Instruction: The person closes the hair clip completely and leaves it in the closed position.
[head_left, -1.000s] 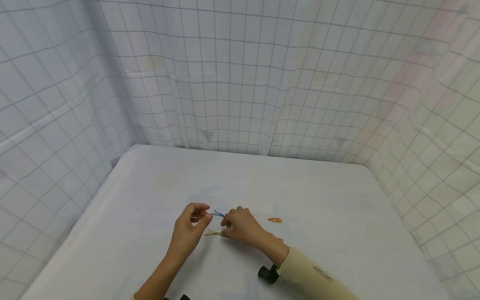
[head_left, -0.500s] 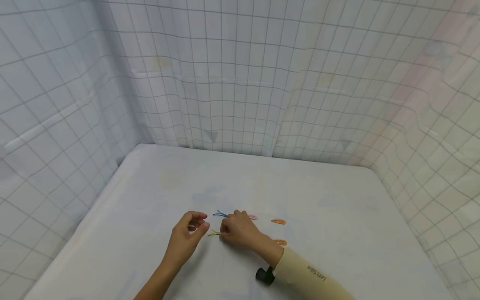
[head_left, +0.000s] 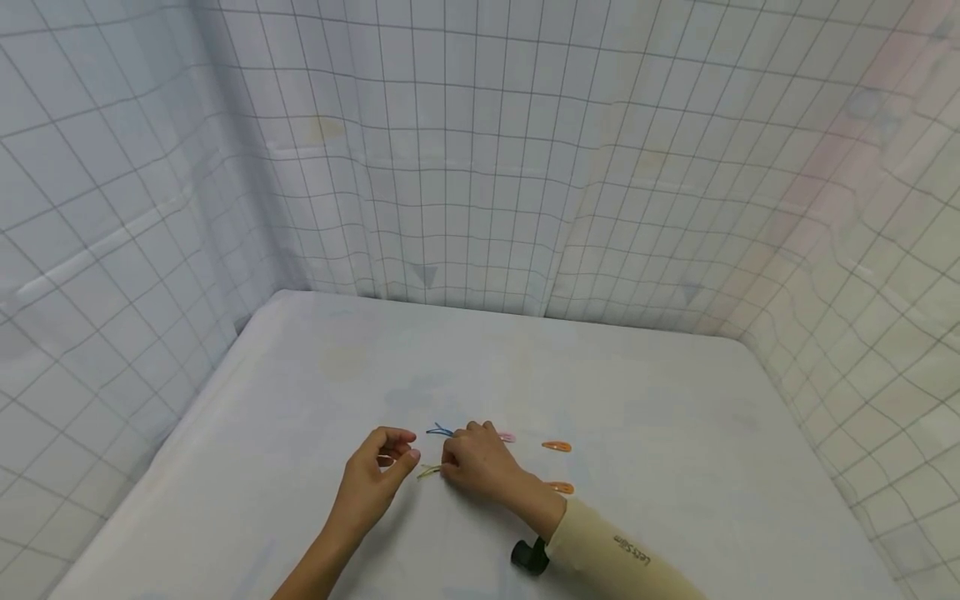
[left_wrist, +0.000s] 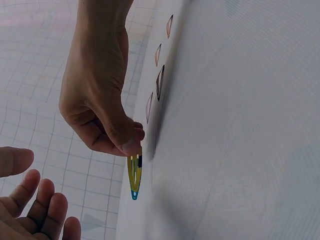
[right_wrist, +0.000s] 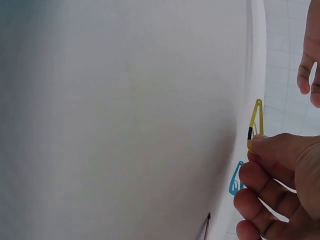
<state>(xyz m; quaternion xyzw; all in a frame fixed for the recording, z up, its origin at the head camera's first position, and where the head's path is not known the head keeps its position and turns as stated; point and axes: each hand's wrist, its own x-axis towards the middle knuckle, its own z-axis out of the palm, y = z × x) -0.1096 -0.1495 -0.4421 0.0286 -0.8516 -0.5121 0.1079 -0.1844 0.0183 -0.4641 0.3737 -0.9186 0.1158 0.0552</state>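
Note:
My right hand (head_left: 480, 457) pinches one end of a yellow snap hair clip (right_wrist: 256, 120) between thumb and forefinger. The clip's pointed end sticks out to the left, and its two prongs stand apart in the head view. A dark patch marks one side of it. Just behind it lies a blue snap hair clip (head_left: 438, 430), partly covered by the right fingers in the right wrist view. My left hand (head_left: 375, 475) hovers to the left of the yellow clip's tip, its fingers loosely bent and holding nothing.
A pink hair clip (head_left: 507, 437) lies behind the right hand, partly hidden. Two orange clips, a far one (head_left: 557, 446) and a near one (head_left: 561, 487), lie right of it on the white-covered table (head_left: 660, 417). Gridded curtains (head_left: 480, 167) enclose the table.
My left fingers have drawn back from the tip of the blue clip. The yellow clip has tilted slightly in my right hand, and the head view has shifted a little.

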